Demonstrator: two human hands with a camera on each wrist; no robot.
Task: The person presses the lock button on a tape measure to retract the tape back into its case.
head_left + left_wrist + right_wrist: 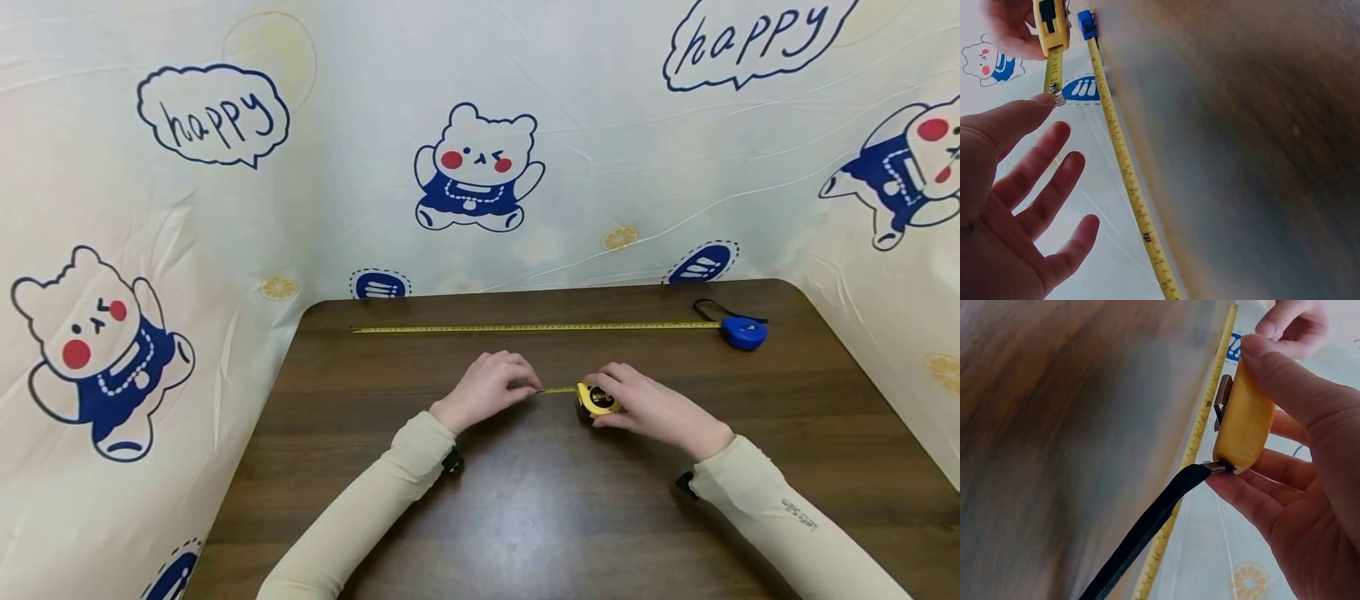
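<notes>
A yellow tape measure (598, 399) with black markings is held just above or on the table, which of the two is hard to tell, with a short stretch of its yellow blade (558, 390) drawn out to a metal hook (1057, 99), a clip (1224, 394) on its side and a black strap (1160, 506) trailing. Behind it on the dark brown wooden table (510, 517), a blue tape measure (744, 332) lies with its long ribbon (540, 328) stretched along the far side. Pale cloth (360, 150) printed with bears and the word "happy" surrounds the scene. The left hand (491, 383) pinches the hook end at the thumb, its other visible fingers loosely spread; the right hand (652, 404) grips the yellow case between thumb and fingers.
</notes>
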